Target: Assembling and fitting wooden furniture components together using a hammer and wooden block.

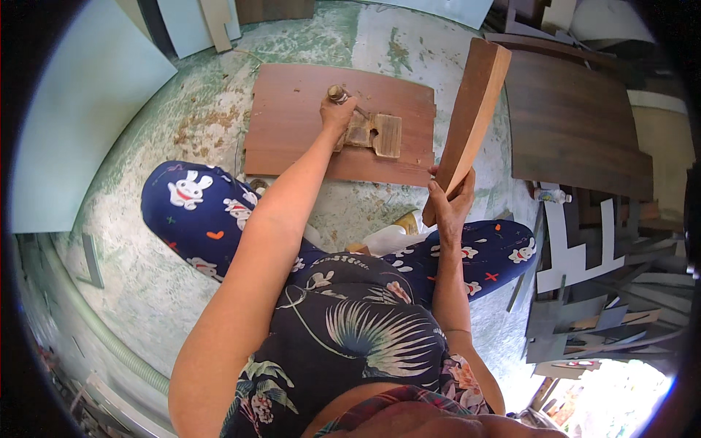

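Hands first: the left hand (337, 114) is closed around a small brown bottle-like tool (337, 93), pressing down beside a notched wooden block (376, 133). The right hand (449, 201) is clamped on the lower end of a plank (471, 113), holding it upright and tilted toward 1 o'clock.

Placement: the block lies flat near the middle of a reddish-brown board (292, 124), which rests on the floor (146, 277) at 12 o'clock from the person. The board appears to serve as a work surface, keeping the block off the rough, paint-flecked concrete. The plank is judged to be held clear of the board so that its lower end stays to hand; its foot sits at 3 o'clock from the block, apart from it.

Condition of the plank: long, narrow, reddish-brown face, paler edge, slightly curved by the lens. No damage visible.

Condition of the block: pale brown, worn, with a cut-out on its left side; part is hidden by the left hand.

Surroundings: a dark panel (577, 124) lies at 2 o'clock. Offcuts (606, 314) are stacked at 4 o'clock. A pale bottle (391, 233) lies between the knees.
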Demonstrator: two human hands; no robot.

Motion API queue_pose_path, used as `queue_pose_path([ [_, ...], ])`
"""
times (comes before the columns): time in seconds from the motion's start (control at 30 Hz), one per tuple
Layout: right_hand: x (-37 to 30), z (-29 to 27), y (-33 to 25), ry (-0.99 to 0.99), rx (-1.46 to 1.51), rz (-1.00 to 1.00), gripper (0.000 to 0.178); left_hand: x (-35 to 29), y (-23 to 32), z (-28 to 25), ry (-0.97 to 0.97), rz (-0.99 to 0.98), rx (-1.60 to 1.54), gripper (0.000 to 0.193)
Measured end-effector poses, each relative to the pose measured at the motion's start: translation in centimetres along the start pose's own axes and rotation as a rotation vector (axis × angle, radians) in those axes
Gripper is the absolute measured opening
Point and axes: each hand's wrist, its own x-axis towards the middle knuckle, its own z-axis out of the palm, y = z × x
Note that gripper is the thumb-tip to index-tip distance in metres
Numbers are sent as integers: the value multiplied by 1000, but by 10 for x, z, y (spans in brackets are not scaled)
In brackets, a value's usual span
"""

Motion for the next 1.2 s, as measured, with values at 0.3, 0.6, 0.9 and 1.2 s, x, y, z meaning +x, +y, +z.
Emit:
queue_pose_path([
  [0.3,26,24,-32,-192,-392,-9,67,-8,-13,-17,26,-51,-281,25],
  [0.6,68,52,-97,-386,-598,-313,82,-9,-1,-4,-23,-45,21,23],
  [0.9,102,82,-102,-748,-1158,-98,84,-9,-13,-4,-98,104,106,29],
  [1.2,98,75,-78,-652,-938,-113,84,-18,2,-4,-9,-36,-63,26],
])
